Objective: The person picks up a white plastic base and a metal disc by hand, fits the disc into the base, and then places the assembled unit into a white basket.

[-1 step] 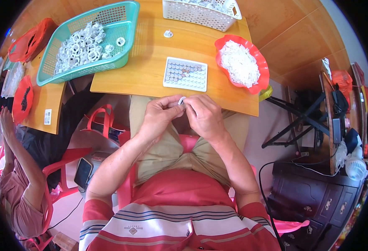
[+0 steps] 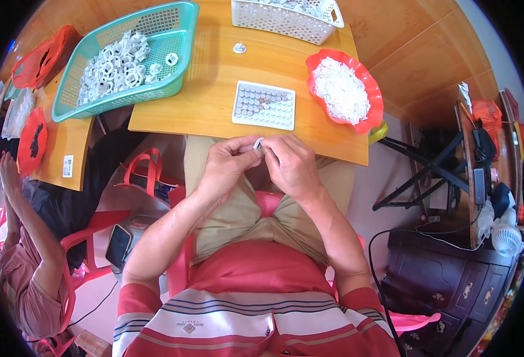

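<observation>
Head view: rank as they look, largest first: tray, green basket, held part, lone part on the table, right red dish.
1. Green basket
2. Right red dish
3. Tray
4. Lone part and held part: both smallest, order unsure, as the held one is partly covered.

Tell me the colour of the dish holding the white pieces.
The dish is red; it shows best in the head view.

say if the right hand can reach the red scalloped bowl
Probably yes: nothing stands between the right hand and the red scalloped bowl, though that hand is busy at a white part.
</observation>
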`<state>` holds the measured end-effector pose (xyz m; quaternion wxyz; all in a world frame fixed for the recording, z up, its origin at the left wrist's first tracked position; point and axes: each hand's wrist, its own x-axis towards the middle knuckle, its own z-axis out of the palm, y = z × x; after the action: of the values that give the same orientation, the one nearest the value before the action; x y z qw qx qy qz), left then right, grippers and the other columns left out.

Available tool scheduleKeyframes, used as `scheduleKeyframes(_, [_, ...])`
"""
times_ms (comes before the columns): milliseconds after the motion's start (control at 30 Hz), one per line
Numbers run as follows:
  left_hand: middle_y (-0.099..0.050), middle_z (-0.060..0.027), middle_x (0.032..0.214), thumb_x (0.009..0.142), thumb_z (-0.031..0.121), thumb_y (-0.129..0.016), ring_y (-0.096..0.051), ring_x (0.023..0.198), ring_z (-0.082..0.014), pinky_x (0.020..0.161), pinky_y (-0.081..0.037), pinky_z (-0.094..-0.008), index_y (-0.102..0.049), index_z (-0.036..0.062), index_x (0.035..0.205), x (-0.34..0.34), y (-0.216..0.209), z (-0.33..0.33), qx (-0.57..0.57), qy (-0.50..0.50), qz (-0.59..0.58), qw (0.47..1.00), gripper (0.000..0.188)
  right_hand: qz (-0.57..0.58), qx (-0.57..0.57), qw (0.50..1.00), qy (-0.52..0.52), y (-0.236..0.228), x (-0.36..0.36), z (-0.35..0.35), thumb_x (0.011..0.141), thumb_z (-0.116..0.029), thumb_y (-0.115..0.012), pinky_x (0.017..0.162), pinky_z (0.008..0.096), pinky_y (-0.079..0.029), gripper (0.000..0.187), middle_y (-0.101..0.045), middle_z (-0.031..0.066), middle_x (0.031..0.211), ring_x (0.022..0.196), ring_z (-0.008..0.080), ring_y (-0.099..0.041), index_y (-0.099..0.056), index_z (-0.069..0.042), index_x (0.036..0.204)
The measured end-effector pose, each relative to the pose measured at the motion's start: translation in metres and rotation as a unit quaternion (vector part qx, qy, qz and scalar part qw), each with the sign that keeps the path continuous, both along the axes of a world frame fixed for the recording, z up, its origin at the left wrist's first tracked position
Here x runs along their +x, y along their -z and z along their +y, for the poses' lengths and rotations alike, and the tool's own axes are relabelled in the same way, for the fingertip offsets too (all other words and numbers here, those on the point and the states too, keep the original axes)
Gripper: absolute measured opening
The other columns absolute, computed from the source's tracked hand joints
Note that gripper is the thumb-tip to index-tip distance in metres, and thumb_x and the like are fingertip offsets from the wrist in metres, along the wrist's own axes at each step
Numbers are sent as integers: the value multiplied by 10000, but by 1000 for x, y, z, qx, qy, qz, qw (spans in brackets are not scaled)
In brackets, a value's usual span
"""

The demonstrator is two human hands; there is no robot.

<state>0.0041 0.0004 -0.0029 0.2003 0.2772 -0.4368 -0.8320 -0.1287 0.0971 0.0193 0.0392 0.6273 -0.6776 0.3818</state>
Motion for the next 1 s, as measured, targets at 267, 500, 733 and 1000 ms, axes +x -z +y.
scheduleKeyframes(267, [-686,-76,961,875,20,-673,-638,836,-113,765,-524,-240,-627,-41,1171,-2,4,0,-46,19,-15,999,306,-175,107,979,13,-6,-9,-4,762,27,-645,636,384,-529,143,-660,152,764,726,299,-662,-625,6,902])
scheduleKeyframes(500, [-690,-92,997,881,42,-674,-644,870,-122,781,-528,-257,-626,-38,1178,-1,3,0,-59,60,-27,996,312,-442,190,875,-52,13,-39,0,802,30,-705,629,250,-558,135,-664,35,816,744,112,-663,-643,8,920])
scheduleKeyframes(733, [-688,-96,1023,892,60,-659,-656,919,-144,826,-542,-274,-636,-24,1164,2,-4,-2,3,67,-21,998,286,-622,228,747,-56,8,-42,4,810,-25,-734,645,253,-580,157,-678,63,856,751,117,-666,-645,-3,937])
scheduleKeyframes(1000, [-690,-113,1016,885,25,-645,-674,904,-162,811,-572,-270,-654,-34,1093,2,-4,-5,89,31,-12,995,217,-607,183,772,-49,2,-42,6,838,-56,-718,651,252,-560,192,-679,67,860,716,111,-652,-650,12,1005])
